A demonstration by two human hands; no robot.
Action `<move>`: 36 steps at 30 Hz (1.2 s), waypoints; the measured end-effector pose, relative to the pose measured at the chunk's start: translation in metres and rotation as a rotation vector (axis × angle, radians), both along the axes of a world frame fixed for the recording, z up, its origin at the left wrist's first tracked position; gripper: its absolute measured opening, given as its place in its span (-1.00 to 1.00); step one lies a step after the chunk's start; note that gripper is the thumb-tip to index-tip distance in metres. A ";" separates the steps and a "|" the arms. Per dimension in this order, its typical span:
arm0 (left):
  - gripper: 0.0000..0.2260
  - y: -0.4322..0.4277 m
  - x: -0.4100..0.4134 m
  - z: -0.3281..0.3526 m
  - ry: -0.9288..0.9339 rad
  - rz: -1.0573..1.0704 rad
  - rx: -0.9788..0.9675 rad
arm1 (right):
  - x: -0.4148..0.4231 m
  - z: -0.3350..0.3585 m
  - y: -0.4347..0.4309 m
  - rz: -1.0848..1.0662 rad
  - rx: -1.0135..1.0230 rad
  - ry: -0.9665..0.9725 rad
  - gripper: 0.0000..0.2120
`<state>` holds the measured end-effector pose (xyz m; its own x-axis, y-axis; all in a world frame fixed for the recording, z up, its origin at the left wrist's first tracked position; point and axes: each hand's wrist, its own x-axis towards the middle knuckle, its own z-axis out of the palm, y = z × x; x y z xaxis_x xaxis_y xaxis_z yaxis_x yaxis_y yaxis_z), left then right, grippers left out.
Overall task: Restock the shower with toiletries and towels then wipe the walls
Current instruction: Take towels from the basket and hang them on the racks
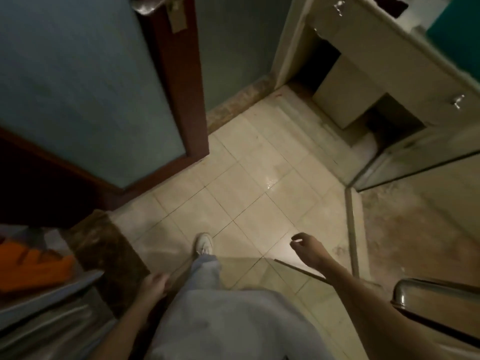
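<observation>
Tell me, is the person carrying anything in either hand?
The right hand hangs loosely curled and holds nothing. The left hand is too blurred to tell.

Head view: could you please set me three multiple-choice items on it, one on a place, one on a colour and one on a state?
1. Where does the orange item lie?
A. On the tiles by the shower glass
B. At the lower left, on a grey shelf beside the person
C. On top of the cabinet

2. What colour is the visible shoe?
A. Black
B. Red
C. White

3. What is the right hand doing?
A. Holding nothing, fingers loosely curled
B. Holding a folded towel
C. Pressing flat on the door

Answers:
1 B, since the orange shape sits on the grey ledge in the lower left corner.
2 C, since the shoe shows pale white against the tiles.
3 A, since the hand hangs in the air with nothing in it.
</observation>
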<state>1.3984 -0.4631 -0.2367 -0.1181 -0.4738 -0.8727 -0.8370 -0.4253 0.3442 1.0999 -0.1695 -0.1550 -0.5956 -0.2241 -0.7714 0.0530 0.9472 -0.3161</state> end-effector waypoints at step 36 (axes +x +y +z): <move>-0.81 -0.065 -0.693 0.046 0.075 -1.047 -0.108 | -0.450 -0.004 0.078 -0.876 -0.298 0.225 -0.77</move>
